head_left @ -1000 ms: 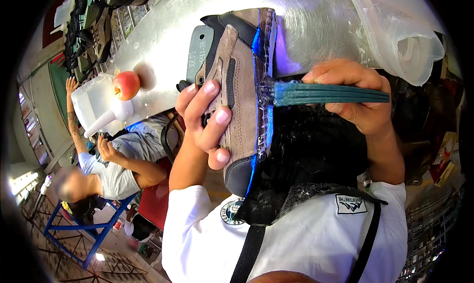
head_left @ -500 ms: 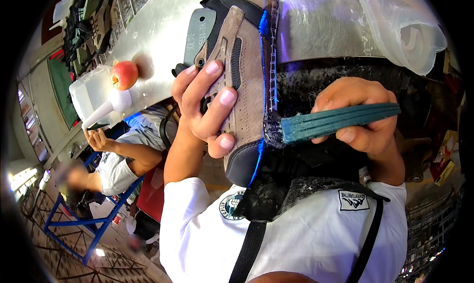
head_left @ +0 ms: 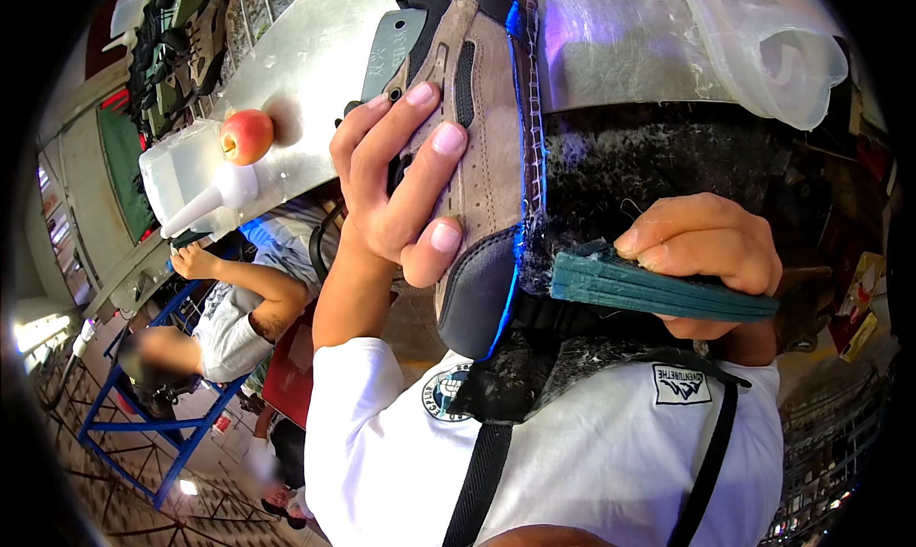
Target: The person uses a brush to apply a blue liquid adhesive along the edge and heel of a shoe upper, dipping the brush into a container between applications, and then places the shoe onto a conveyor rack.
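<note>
A brown suede and dark mesh shoe upper (head_left: 489,156) stands on its side in front of me. A bright blue line and a row of white stitches run along its bottom edge, and no outsole shows on it. The grey-green shoe last (head_left: 393,43), with a hole near its top, sticks out of the opening. My left hand (head_left: 396,189) is closed round the upper, fingers across its side. In my right hand (head_left: 711,246) is a teal, ribbed, layered strip (head_left: 649,291), pinched between fingers and thumb. Its ragged left end lies just right of the stitched edge, apart from it.
A metal worktop (head_left: 620,51) curves behind the shoe, bearing a clear plastic container (head_left: 787,65) at right. At left are an apple (head_left: 247,136), a translucent tub (head_left: 172,175) and a white nozzle bottle (head_left: 224,194). A co-worker (head_left: 239,323) sits at left. Shoes (head_left: 196,41) hang on a rack.
The teal strip has swung from slanting up rightward to slanting down rightward, its left end drawn away from the stitched edge. My right hand moved slightly down. The shoe shifted slightly.
</note>
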The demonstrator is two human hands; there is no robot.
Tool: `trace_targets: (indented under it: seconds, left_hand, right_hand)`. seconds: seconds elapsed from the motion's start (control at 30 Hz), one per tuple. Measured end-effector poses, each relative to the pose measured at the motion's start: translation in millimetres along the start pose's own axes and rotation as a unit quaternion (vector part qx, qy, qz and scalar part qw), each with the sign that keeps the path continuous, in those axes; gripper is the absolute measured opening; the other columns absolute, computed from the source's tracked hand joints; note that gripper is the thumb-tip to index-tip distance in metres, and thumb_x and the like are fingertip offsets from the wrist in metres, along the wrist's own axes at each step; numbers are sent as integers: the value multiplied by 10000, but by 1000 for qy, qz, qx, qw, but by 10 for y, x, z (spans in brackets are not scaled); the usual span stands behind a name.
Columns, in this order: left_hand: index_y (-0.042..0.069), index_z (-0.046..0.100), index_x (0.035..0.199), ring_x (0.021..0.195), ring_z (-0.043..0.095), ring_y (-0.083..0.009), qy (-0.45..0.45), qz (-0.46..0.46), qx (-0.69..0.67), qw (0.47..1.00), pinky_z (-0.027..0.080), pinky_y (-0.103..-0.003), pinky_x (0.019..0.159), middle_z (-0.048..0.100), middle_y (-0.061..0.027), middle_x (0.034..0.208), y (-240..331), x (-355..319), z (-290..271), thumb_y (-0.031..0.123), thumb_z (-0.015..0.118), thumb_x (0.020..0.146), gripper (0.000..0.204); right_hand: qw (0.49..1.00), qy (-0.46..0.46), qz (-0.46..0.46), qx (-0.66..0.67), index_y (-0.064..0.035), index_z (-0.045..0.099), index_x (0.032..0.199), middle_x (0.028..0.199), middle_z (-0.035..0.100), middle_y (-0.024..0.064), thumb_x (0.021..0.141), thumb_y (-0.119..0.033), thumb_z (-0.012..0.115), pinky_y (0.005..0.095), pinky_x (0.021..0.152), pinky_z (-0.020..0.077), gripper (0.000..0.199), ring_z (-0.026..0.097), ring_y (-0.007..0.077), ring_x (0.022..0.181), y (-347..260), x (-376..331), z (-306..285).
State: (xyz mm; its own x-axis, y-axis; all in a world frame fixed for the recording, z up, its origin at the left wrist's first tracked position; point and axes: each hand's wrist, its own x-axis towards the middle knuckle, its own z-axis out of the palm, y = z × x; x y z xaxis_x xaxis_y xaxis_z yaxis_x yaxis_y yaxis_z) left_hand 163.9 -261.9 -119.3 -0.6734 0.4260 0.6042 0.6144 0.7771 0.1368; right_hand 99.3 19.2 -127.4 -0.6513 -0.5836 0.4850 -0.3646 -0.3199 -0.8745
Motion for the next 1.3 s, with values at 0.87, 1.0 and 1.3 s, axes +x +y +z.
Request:
trace_targets:
  seconds: [0.87,1.0,1.3]
  left_hand:
    - [-46,385,1332,938,672,-409,79,-21,38,996,533,-505,784,639,-331,1210,-8,386,19,30,588,924,462]
    - [-49,395,1327,929,673,-408,73,-19,36,996,530,-503,778,637,-329,1215,-4,413,20,38,637,890,507]
    - [-64,456,1238,928,672,-414,54,-33,40,997,526,-505,770,636,-329,1214,28,480,-64,26,661,849,449]
  right_hand:
    - [985,66,65,144,68,627,1181,1033,717,229,902,-92,721,370,766,588,335,725,265,826,-432,72,115]
    - [971,10,57,234,95,623,1188,946,712,210,899,-41,693,342,665,585,327,704,233,746,-362,224,-154]
    - [977,22,84,193,157,640,1131,925,710,211,917,-44,691,308,652,569,298,697,208,730,-260,487,-323]
